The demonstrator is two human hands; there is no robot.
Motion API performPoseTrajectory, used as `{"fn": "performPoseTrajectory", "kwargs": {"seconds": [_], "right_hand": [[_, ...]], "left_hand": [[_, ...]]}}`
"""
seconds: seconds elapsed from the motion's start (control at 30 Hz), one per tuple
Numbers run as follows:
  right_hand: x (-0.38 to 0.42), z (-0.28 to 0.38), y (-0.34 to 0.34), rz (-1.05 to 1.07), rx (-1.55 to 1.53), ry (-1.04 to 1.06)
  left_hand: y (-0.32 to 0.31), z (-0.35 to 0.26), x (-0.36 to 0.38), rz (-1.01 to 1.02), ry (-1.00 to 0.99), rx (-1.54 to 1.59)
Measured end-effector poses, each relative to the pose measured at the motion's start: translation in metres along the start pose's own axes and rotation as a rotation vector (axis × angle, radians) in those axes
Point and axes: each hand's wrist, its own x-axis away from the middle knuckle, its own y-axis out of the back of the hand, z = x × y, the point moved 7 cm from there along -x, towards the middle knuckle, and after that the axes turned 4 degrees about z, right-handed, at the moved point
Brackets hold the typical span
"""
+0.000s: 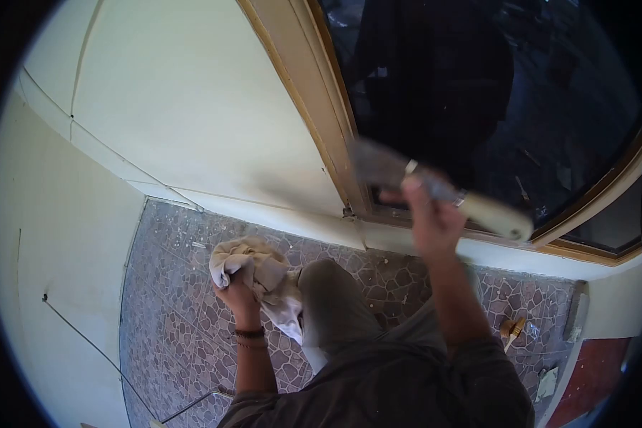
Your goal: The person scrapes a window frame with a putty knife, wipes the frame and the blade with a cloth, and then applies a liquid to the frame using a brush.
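My left hand [240,294] is closed around a crumpled pale cloth [253,265], part of which hangs down beside my knee. My right hand [436,217] grips a putty knife [493,215] by its light-coloured handle. Its broad grey blade [379,165] is blurred by motion and points up and left, in front of the wooden window frame [337,107]. Whether the blade touches the frame cannot be made out.
Dark glass [435,71] fills the frame. A cream wall [200,93] runs to its left. The stone-patterned floor [171,285] has pale specks on it. A yellow-brown object [512,328] and a pale scrap [547,383] lie at right. A thin rod [100,346] crosses the lower left.
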Motion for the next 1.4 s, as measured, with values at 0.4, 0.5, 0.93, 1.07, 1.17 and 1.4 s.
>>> {"fn": "performPoseTrajectory", "kwargs": {"seconds": [0.4,0.5,0.93,1.07,1.17,1.4], "right_hand": [[-0.058,0.036,-0.015,0.014,0.432,0.487],[-0.056,0.035,-0.016,-0.013,0.453,0.548],[-0.056,0.036,-0.021,-0.005,0.472,0.582],[-0.056,0.037,-0.022,-0.019,0.497,0.626],[-0.057,0.041,-0.023,-0.036,0.505,0.66],[-0.069,0.059,-0.033,-0.049,0.473,0.686]], "left_hand": [[0.049,0.209,0.026,0.437,0.213,-0.711],[0.033,0.184,0.001,0.334,0.252,-0.827],[-0.16,0.013,0.019,0.457,0.136,-0.268],[-0.191,-0.032,0.029,0.496,-0.259,-0.364],[-0.205,-0.046,0.035,0.568,-0.271,-0.389],[-0.257,-0.083,0.058,0.735,-0.689,-0.389]]}}
